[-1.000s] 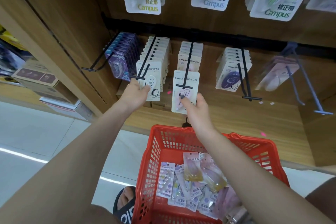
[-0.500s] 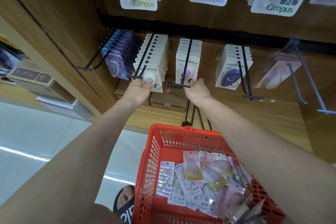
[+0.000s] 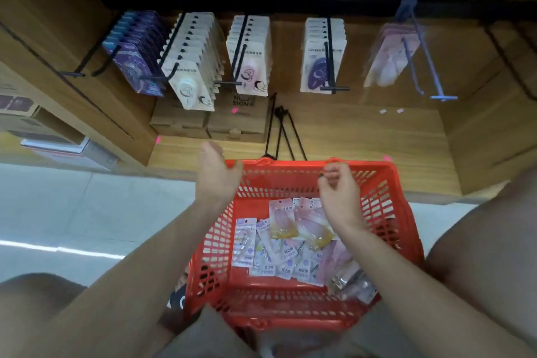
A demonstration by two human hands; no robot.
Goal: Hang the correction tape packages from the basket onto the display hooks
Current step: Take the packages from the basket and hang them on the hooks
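- The left hand (image 3: 216,176) hung above the left far corner of the red basket (image 3: 402,229), fingers loose and fairly straight, with nothing in it.
- The right hand (image 3: 338,193) hovered over the basket's far rim, fingers curled in toward the palm. Nothing showed between them, though a small item tucked inside could not be ruled out.
- The correction tape packages (image 3: 286,241) lay in a loose overlapping heap on the basket floor, below and just nearer than the right hand; neither hand touched them.
- On the hooks (image 3: 331,64) above, rows of hung packages were already in place. A white row with a pink design (image 3: 250,58) sat left of centre, and a pale pink row (image 3: 392,58) hung on a blue hook to the right.
- Likely trouble: the packages in the heap overlapped, so a quick grab could lift two at once or drag a neighbour over the rim.
- The clear, glossy wrappers looked slippery, and a light pinch might let one drop back.
- Several designs were mixed in the basket, so a package could end up on a hook of the wrong kind.
- The hook tips stuck out toward the person, and a hurried push could miss the hang hole and tear it, or knock the front package off.
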